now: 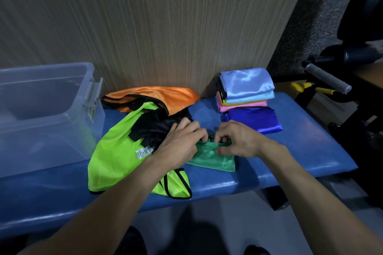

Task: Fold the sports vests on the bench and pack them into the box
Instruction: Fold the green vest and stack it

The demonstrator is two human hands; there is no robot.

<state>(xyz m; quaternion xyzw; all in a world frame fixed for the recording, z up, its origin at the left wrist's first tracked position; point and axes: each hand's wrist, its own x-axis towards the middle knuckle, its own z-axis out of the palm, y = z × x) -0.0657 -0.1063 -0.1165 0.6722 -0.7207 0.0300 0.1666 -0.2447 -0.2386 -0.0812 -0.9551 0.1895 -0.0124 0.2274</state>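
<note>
- Centre of the frame: the left hand [182, 141] and right hand [238, 141] meet over a small dark green vest [213, 159] lying on the blue bench [300, 147]; the fingers of both are curled and pinch the vest's upper edge, bunching it.
- Left of centre: a lime green vest [118, 155] with black trim is spread loose, the left forearm crossing it; its white label [142, 153] carries print too small to read.
- A black vest [153, 128] lies crumpled on the lime one, and an orange vest [153, 94] lies behind both, against the wood-grain wall.
- Left edge: a clear plastic box [45, 109] stands on the bench, with a sticker on its near corner that is not legible.
- Upper right: a stack of folded vests [246, 89], light blue on top with pink and yellow beneath, and a folded royal blue vest [255, 119] just in front of it.
</note>
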